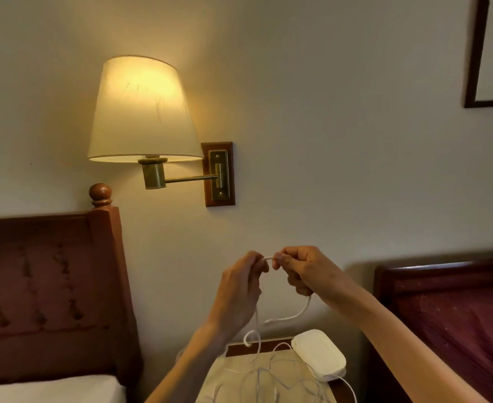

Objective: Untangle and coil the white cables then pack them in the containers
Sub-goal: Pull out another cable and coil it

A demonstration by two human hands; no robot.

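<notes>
Both hands raised before the wall: left hand (pixel 243 282) and right hand (pixel 303 270) each pinch a white cable (pixel 268 258), its ends trailing to the surface (pixel 239 373) beside a white container (pixel 319 354)

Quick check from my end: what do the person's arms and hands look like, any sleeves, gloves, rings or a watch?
Both forearms are bare right down to the bottom edge of the picture, with no sleeves in view. The left hand and right hand have no gloves. No watch, band or ring shows on either.
</notes>
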